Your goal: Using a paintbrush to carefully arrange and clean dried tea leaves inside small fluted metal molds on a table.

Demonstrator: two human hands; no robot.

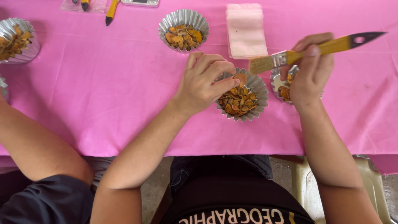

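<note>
A person's right hand (pixel 309 74) closes its fingers around the yellow handle of a paintbrush (pixel 315 50) above a pink tablecloth (pixel 103 83). The brush lies nearly level, its long axis running left to right with a slight upward tilt; the pale bristles point left toward the middle fluted metal cup (pixel 242 97), the dark pointed handle end toward the right edge. The left hand (pixel 205 81) pinches a single orange-brown dried slice (pixel 240 78) between thumb and fingertips, just over that cup of similar slices (a second, partly hidden cup (pixel 286 85) sits under the right hand). Farther back stand another filled cup (pixel 183 30) and a stack of pale pink pouches (pixel 245 30). Another person's forearm (pixel 37 145) rests at left.
</note>
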